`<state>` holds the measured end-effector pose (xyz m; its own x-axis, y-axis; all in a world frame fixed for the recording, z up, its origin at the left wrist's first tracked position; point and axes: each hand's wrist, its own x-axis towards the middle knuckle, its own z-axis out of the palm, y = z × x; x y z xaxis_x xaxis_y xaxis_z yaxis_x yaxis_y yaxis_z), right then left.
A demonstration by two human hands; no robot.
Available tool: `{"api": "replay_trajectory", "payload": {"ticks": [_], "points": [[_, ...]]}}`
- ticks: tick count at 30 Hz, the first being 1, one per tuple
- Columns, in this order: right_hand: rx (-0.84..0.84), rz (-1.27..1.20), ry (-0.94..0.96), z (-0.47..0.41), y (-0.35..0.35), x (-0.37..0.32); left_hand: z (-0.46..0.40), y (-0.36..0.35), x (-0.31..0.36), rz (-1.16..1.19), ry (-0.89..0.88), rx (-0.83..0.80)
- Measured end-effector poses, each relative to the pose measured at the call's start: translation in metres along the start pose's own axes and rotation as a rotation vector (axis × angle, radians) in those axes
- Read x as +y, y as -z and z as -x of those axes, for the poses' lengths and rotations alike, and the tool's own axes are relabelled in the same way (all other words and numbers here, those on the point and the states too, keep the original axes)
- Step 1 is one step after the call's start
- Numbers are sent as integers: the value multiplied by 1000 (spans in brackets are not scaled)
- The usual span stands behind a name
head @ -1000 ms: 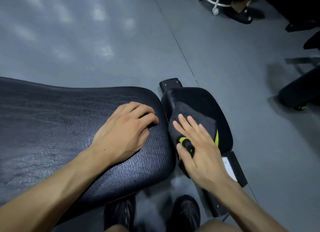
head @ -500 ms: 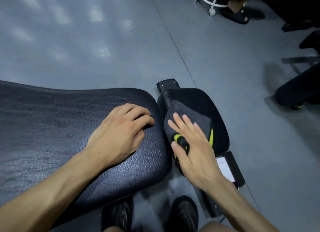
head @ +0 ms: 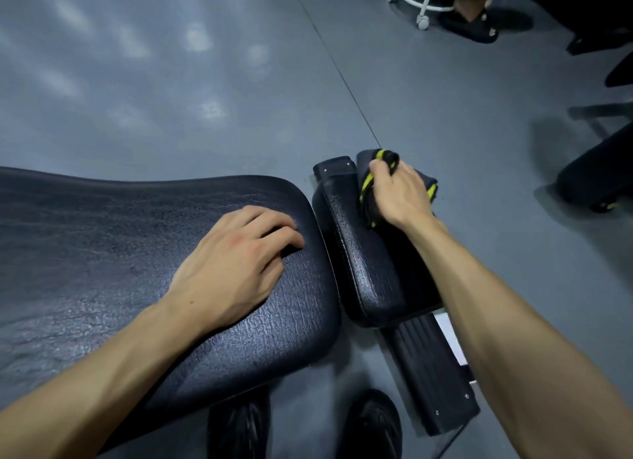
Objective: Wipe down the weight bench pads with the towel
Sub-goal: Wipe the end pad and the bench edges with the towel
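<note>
The large black bench pad (head: 102,246) fills the left half of the view. My left hand (head: 236,263) rests on its right end, fingers loosely bent, holding nothing. Just to the right lies the small black seat pad (head: 359,260). The dark grey towel with yellow trim (head: 371,174) sits bunched at that pad's far end. My right hand (head: 397,194) grips it there and presses it onto the pad. Much of the towel is hidden under the hand.
The bench's black frame bar (head: 435,373) runs out below the small pad. My two black shoes (head: 370,424) stand on the grey floor. A white wheeled stool base (head: 423,3) and another person's foot (head: 476,20) are at the top right; dark equipment (head: 596,174) stands far right.
My right hand has slid the towel from the near middle of the small pad to its far end and now bunches it in a grip. The left hand stayed put.
</note>
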<state>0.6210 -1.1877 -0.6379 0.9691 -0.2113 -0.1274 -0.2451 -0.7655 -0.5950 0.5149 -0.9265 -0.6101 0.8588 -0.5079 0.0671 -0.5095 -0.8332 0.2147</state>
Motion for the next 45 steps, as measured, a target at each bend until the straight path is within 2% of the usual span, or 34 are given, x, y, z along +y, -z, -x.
{"api": "replay_trajectory", "payload": {"ticks": [3,6,9,11,16,22,24,26,30,33,38,41,45], "points": [[33,-36,-167,10,14,42,0,1,1,-5,5,-1],[81,-99,-212,64,23,79,0,0,1,-12,-4,3],[111,-178,-97,130,26,96,0,0,2,-19,-12,4],[114,-120,-18,145,21,96,0,0,2,-19,-14,4],[-13,265,112,87,10,66,-1,-1,2,-16,-9,-5],[-50,303,55,-7,-12,14,-2,-1,3,-12,-1,4],[-61,315,126,-8,-21,-2,-2,0,4,-12,2,6],[-82,279,289,11,-28,-15,-2,0,4,-15,4,10],[-210,180,621,98,-19,-11,-2,0,5,-19,-14,19],[-242,134,687,148,-3,17,-2,0,4,-25,-15,24],[-212,90,626,138,-7,12,-2,-1,3,-21,-6,34],[-158,71,578,103,-13,-15,-2,-2,3,-22,-10,35],[-197,150,452,35,-26,-56,-3,-3,2,-13,-9,32]]}}
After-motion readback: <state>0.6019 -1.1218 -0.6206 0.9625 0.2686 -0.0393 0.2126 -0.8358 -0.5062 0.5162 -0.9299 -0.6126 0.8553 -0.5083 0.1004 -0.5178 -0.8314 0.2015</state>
